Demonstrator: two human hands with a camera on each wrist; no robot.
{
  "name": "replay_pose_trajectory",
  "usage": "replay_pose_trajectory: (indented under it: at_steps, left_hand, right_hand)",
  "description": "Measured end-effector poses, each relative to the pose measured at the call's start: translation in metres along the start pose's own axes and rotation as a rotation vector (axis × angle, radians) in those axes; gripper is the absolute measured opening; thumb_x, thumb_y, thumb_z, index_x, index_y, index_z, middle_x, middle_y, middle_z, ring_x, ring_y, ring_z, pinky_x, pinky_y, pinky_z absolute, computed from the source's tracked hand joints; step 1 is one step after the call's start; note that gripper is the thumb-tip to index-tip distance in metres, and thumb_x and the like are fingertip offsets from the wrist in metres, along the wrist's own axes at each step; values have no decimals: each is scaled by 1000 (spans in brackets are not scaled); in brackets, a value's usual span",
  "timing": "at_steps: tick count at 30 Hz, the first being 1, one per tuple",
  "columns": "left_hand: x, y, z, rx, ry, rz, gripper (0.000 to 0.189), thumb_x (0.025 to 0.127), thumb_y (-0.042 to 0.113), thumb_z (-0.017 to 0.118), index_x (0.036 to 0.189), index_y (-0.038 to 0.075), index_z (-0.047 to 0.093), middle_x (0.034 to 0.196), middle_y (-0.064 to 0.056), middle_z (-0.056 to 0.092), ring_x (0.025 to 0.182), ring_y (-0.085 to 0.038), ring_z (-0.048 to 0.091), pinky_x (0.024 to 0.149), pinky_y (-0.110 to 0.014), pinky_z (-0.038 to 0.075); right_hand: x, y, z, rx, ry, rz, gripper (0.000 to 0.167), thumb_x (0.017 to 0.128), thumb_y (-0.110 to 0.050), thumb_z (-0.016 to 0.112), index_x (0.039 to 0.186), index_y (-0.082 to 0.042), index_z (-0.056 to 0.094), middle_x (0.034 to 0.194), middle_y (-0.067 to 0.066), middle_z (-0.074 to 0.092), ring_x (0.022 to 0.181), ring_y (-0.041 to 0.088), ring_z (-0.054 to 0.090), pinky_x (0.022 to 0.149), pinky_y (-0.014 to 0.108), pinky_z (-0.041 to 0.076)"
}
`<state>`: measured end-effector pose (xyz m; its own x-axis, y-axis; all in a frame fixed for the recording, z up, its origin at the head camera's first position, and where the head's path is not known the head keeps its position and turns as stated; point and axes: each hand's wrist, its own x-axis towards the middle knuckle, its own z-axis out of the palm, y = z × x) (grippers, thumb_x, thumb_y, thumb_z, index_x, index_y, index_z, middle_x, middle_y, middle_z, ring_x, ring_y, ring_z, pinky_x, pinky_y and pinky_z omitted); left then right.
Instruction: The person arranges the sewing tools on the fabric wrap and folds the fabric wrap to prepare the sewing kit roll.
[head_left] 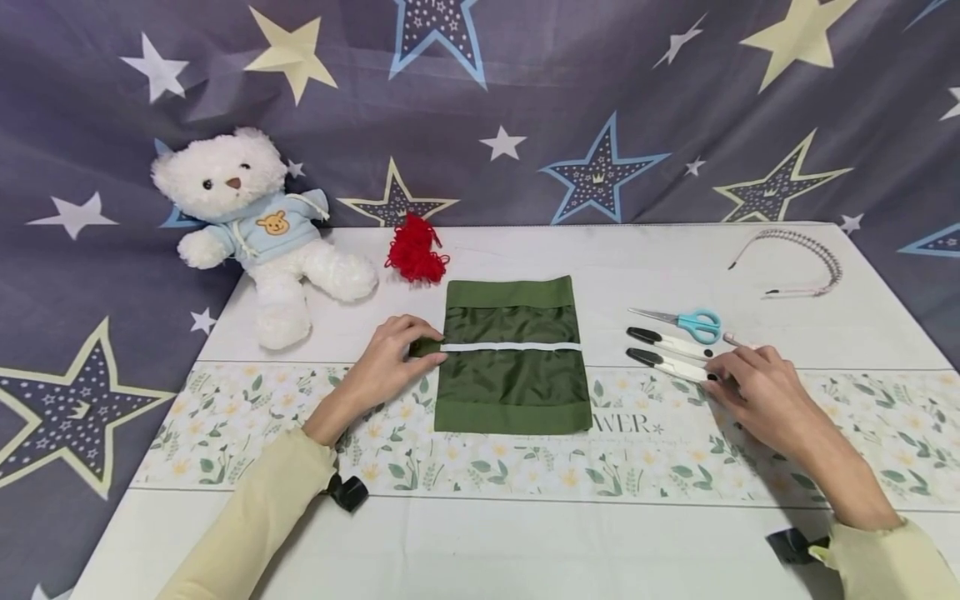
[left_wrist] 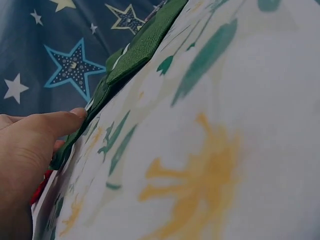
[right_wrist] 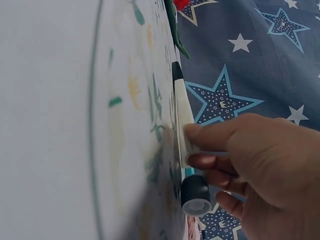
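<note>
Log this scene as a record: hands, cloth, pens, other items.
Left-hand grip: pinches green tab at left edge of cloth
Right-hand grip: at right end of nearer pen; pinch unclear
Cloth: green, white band across middle
Farther pen: between nearer pen and scissors
Back left: teddy bear, red yarn
Back right: headband

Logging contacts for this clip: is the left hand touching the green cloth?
Touching. In the head view, the left hand pinches the green cloth at its left edge, between thumb and fingers.
</note>
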<state>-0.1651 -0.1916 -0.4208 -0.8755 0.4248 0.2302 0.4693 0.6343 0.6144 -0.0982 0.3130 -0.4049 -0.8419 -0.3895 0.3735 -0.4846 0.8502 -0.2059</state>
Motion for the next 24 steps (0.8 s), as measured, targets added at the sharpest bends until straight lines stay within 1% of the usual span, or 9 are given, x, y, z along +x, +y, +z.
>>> replay_pose_trajectory:
  at_steps: [3, 7, 10, 11, 14, 18, 21, 24]
  left_hand:
    - [-1, -1, 0, -11, -1, -8, 27, 97, 27, 77, 118, 11, 75, 124, -8, 62, 117, -30, 52, 99, -54, 39]
    - [-1, -1, 0, -32, 1, -11, 25, 97, 25, 77, 117, 11, 75, 124, -8, 62, 117, -29, 52, 97, -53, 41]
    - [-1, -2, 1, -48, 3, -15, 23, 97, 24, 76, 117, 12, 76, 124, -7, 62, 117, -29, 52, 95, -52, 41]
    - [-1, -2, 1, -51, 4, -15, 23, 97, 24, 76, 116, 12, 76, 123, -7, 62, 117, -29, 52, 95, -51, 41]
    - [-1, -3, 2, -52, 6, -11, 22, 98, 24, 76, 116, 12, 76, 123, -6, 62, 118, -29, 52, 96, -52, 41]
    - [0, -2, 3, -54, 2, -14, 22, 98, 25, 76, 117, 13, 77, 122, -6, 62, 118, -29, 52, 95, -52, 42]
    - [1, -2, 3, -58, -3, -24, 23, 98, 26, 76, 117, 13, 77, 122, -6, 62, 117, -28, 52, 93, -51, 43]
    - [1, -2, 3, -57, -3, -30, 23, 98, 26, 76, 117, 13, 77, 122, -5, 62, 117, -28, 52, 92, -50, 43]
  right_hand:
    - [1, -1, 0, 29, 14, 16, 25, 79, 5, 84, 98, 0, 69, 86, 11, 64, 90, 42, 56, 70, 58, 40]
    - [2, -2, 0, 88, 23, 55, 24, 82, 7, 82, 102, 2, 69, 92, 14, 63, 88, 37, 54, 74, 56, 38]
    - [4, -2, 0, 114, 29, 67, 26, 84, 7, 81, 106, 4, 68, 96, 14, 62, 88, 33, 56, 76, 53, 42]
    - [4, -2, 0, 122, 29, 70, 26, 84, 7, 81, 108, 5, 68, 96, 14, 63, 87, 32, 57, 75, 50, 44]
    - [5, -1, -1, 149, 16, 93, 25, 88, 5, 78, 111, 6, 68, 93, 11, 65, 82, 27, 60, 68, 38, 49]
    - [7, -3, -3, 238, -13, 167, 20, 96, 0, 72, 115, 3, 67, 93, 9, 68, 80, 20, 64, 65, 22, 49]
    - [9, -7, -5, 313, -5, 213, 19, 100, -3, 69, 118, 0, 67, 93, 8, 68, 82, 8, 61, 65, 17, 47]
    - [11, -9, -4, 390, 32, 237, 21, 101, -4, 67, 122, -2, 67, 94, 7, 68, 81, 1, 57, 66, 16, 45]
